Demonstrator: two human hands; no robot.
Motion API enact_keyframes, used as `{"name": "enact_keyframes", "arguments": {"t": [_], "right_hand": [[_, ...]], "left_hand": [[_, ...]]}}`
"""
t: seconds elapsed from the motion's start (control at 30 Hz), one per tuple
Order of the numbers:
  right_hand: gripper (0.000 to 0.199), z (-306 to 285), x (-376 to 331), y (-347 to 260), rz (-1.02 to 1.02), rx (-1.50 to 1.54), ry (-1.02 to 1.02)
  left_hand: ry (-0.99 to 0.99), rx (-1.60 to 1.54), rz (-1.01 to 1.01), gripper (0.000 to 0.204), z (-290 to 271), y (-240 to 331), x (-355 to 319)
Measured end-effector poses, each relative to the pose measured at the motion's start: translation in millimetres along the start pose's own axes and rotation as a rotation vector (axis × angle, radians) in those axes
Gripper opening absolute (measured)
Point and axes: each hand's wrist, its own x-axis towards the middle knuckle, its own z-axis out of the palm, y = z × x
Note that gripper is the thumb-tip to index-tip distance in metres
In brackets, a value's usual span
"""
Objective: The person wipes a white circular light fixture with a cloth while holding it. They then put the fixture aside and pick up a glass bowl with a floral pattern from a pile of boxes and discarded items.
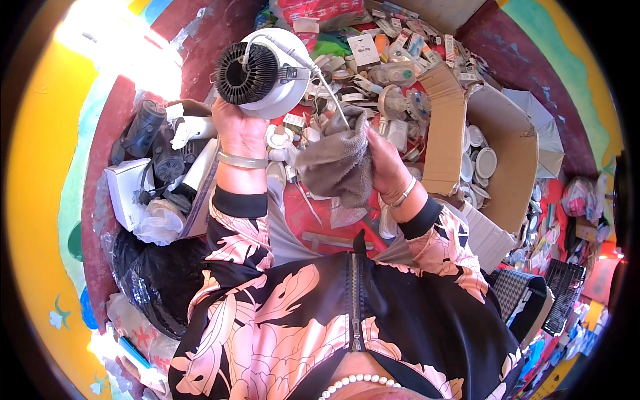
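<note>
My left hand holds up a recessed downlight from below, its fingers mostly hidden behind the lamp. The lamp has a wide white rim and a round black finned heat sink, with a metal spring clip at its side. From its top a white cable runs down to the right, ending at a grey cloth. My right hand is closed on that cloth, which hangs in folds; whether the cable is pinched inside it is hidden.
An open cardboard box with round white lamps stands at the right. Many small boxes and lamp parts cover the red ground sheet ahead. At the left, a carton holds black and white fixtures, beside a black plastic bag.
</note>
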Motion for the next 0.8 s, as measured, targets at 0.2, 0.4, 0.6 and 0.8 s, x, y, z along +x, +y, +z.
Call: {"name": "enact_keyframes", "arguments": {"t": [0.2, 0.4, 0.6, 0.8], "right_hand": [[0.057, -4, -4, 1, -0.058, 0.056, -0.259], [0.054, 6, -7, -2, -0.015, -0.121, -0.113], [0.029, 8, 1, -2, -0.078, -0.249, 0.229], [0.038, -2, 8, -21, 0.002, 0.044, 0.370]], "left_hand": [[0.104, -0.014, 0.056, 0.037, 5, -6, 4], [0.058, -0.017, 0.011, 0.039, 3, -4, 1], [0.219, 0.108, 0.016, 0.039, 3, -12, 3], [0.242, 0.125, 0.011, 0.037, 3, -16, 3]]}}
